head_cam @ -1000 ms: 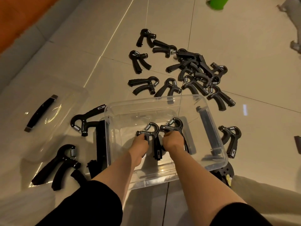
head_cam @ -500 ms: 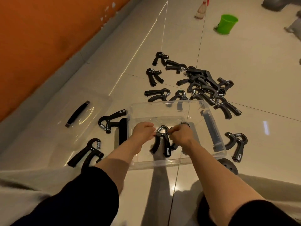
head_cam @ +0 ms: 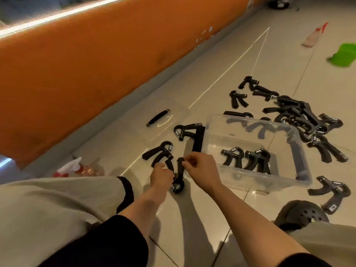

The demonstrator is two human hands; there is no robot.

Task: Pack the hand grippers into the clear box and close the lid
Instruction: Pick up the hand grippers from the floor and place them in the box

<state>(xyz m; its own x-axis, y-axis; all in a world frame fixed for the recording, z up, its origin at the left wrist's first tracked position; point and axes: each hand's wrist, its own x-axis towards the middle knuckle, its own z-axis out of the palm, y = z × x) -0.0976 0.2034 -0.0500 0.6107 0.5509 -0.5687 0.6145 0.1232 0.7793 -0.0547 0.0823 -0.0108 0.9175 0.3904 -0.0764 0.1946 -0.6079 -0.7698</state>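
Step in hand: pickup of the next hand gripper, w/ packing only just begun. Two grippers (head_cam: 248, 158) are already stood side by side inside the clear box (head_cam: 256, 183), handles down, springs up. The box is on the floor (head_cam: 192, 218), lid off.

Both hands are at one gripper on the floor (head_cam: 178, 177), just left of the box. The left hand (head_cam: 161, 175) is curled round one handle of it, near the coil end. The right hand (head_cam: 201, 166) is pinching the tip of the other handle w/ fingertips. So the hands are close together, both clamped on the same gripper; whether it is lifted off the floor yet can't be told.

Two more grippers (head_cam: 174, 143) are lying left of the box, between it and the clear lid (head_cam: 163, 123), which is flat on the floor near the orange wall (head_cam: 77, 74). A big pile (head_cam: 300, 116) is beyond the box, and a single gripper (head_cam: 331, 191) is lying to the right of it.

Next move, as judged: the gripper to be lifted, carried right over the box rim and set upright beside the two inside, same orientation, so rows can be kept tight. Most of the job is left – approx. all the pile is unpacked, and the lid can't be fitted till the grippers are in. Snag risk: the open handles could be hooked on the near rim if the gripper is brought in too low.
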